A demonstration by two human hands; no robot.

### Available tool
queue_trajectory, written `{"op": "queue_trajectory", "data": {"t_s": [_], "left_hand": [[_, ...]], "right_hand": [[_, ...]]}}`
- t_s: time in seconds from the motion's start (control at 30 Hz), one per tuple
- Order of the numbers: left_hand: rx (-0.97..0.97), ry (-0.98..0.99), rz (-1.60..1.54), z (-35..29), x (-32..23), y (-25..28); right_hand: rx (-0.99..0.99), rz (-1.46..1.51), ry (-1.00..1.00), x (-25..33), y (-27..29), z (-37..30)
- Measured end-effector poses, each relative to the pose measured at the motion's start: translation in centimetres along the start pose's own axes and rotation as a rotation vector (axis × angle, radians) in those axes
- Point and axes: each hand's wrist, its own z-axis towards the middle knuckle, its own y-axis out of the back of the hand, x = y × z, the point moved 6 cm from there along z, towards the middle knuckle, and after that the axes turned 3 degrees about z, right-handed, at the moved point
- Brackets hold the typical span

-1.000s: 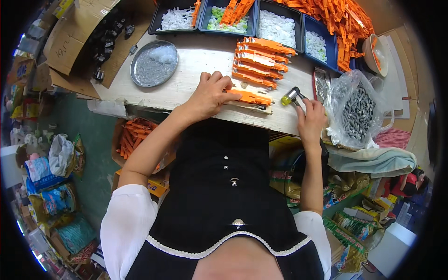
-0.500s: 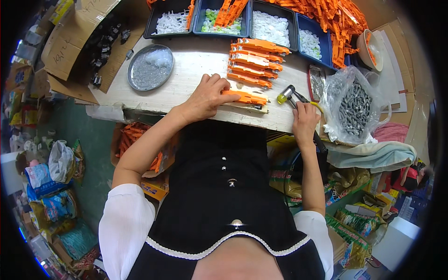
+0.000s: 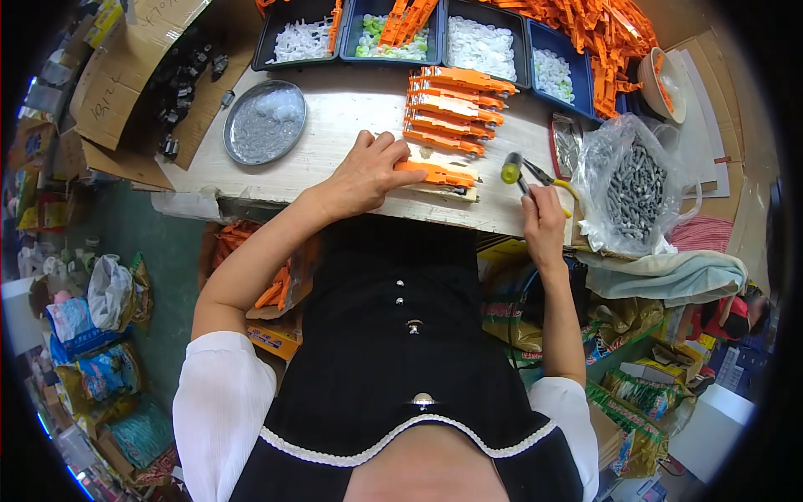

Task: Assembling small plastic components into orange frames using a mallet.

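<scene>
Near the front edge of the table, my left hand [image 3: 368,177] is closed on an orange plastic part [image 3: 450,176], pressing it onto a pale flat block [image 3: 456,196]. Metal shows along the part's near side. My right hand [image 3: 544,219] grips a small hammer [image 3: 511,171] with a yellow-green striking face, its head raised just right of the part. Beside that hand lie pliers [image 3: 565,186] with yellow handles. Several similar orange assemblies [image 3: 456,105] rest in a row beyond the held part.
Dark bins [image 3: 343,57] of small white and green pieces line the back, beside a heap of orange parts [image 3: 590,33]. A round grey dish [image 3: 266,159] sits left. At right are a clear bag of grey metal parts [image 3: 637,197] and a folded cloth [image 3: 669,280].
My right hand has lifted the hammer off the table beside the pliers, and its head has turned. My left hand stays on the orange part.
</scene>
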Motion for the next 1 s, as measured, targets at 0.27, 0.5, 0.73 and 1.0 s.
{"op": "queue_trajectory", "data": {"t_s": [0.27, 0.5, 0.73, 1.0], "left_hand": [[0.265, 0.056, 0.080, 1.2, -0.6, 0.4], [0.260, 0.072, 0.090, 1.4, -0.9, 0.1], [0.214, 0.035, 0.087, 1.8, -0.9, -0.1], [0.232, 0.048, 0.061, 1.6, -1.2, -0.2]], "right_hand": [[0.195, 0.120, 0.004, 6.7, -0.6, 1.6], [0.403, -0.174, 0.067, 8.2, -1.2, 3.2], [0.429, -0.282, 0.013, 7.3, -2.7, 2.7], [0.374, -0.233, 0.134, 7.7, -3.6, 1.8]]}}
